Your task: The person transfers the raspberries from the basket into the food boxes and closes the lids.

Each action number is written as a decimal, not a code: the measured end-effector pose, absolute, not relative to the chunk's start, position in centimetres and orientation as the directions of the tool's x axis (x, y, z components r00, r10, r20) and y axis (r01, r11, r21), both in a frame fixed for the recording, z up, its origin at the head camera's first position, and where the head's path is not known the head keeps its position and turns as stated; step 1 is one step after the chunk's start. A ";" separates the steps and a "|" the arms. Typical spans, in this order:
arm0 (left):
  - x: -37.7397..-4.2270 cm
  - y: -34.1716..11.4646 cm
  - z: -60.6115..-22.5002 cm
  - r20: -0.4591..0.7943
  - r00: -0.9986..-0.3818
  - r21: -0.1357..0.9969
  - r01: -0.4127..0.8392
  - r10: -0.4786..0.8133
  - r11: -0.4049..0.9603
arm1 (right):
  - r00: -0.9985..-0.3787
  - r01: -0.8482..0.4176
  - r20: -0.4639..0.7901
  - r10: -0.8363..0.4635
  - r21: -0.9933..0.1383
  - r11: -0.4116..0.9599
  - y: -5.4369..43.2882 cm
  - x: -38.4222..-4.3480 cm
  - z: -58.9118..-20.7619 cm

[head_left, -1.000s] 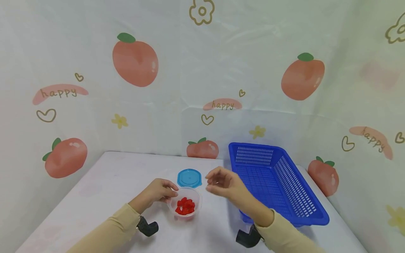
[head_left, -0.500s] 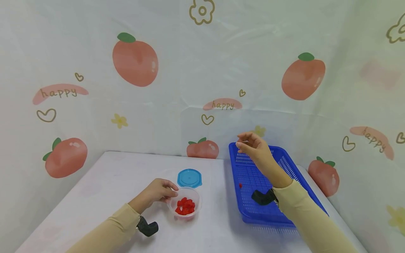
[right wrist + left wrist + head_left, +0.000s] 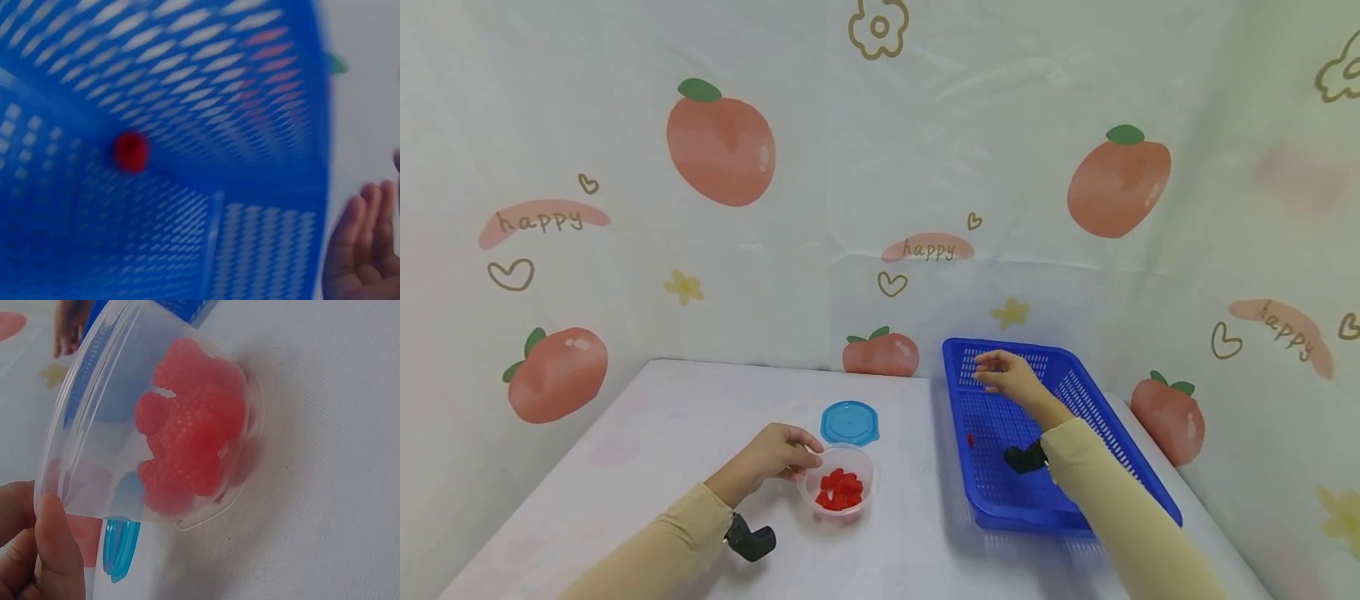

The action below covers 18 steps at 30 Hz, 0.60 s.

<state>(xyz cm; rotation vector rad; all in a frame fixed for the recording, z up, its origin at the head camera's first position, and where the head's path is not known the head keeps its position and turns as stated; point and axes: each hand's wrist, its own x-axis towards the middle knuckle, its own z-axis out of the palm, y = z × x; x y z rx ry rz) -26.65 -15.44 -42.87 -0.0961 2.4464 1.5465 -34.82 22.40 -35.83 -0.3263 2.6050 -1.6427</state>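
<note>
A clear round plastic tub (image 3: 112,425) with several red raspberries (image 3: 187,431) stands on the white table. My left hand (image 3: 781,452) pinches its rim at the left, with the thumb and fingertips on the rim in the left wrist view. My right hand (image 3: 1018,382) is over the far part of the blue plastic basket (image 3: 981,504), its fingers relaxed and holding nothing. Inside the basket, near its left wall, lies one raspberry (image 3: 131,152), which appears small and partly behind the basket's rim in the head view.
A blue lid (image 3: 849,422) lies flat on the table just behind the tub. The basket takes up the right side of the table. Behind stands a white cloth backdrop (image 3: 820,167) printed with fruit. Each wrist wears a black camera mount (image 3: 750,539).
My right hand has moved right from beside the tub to over the basket, then come lower. A raspberry now shows in the basket where my arm overlapped earlier. My left hand and the tub have stayed still.
</note>
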 end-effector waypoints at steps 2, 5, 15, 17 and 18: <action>-26.7 -15.4 -42.9 -0.244 -0.967 0.879 -0.187 0.076 0.438 | -0.978 -0.129 0.038 -0.205 -0.885 0.447 22.7 -35.1 -36.9; -26.7 -15.4 -42.8 -0.247 -0.966 0.878 -0.188 0.079 0.441 | -0.978 -0.107 0.005 -0.208 -0.871 0.480 23.2 -35.3 -38.2; -26.6 -15.4 -42.8 -0.247 -0.967 0.876 -0.193 0.067 0.442 | -0.923 -0.093 -0.153 -0.353 -0.801 0.591 23.8 -35.2 -40.5; -26.6 -15.4 -42.8 -0.246 -0.967 0.877 -0.193 0.067 0.439 | -0.910 -0.082 -0.191 -0.368 -0.787 0.611 23.7 -35.1 -40.7; -26.6 -15.4 -42.8 -0.247 -0.967 0.878 -0.194 0.067 0.437 | -0.902 -0.081 -0.209 -0.377 -0.777 0.625 23.7 -35.0 -40.7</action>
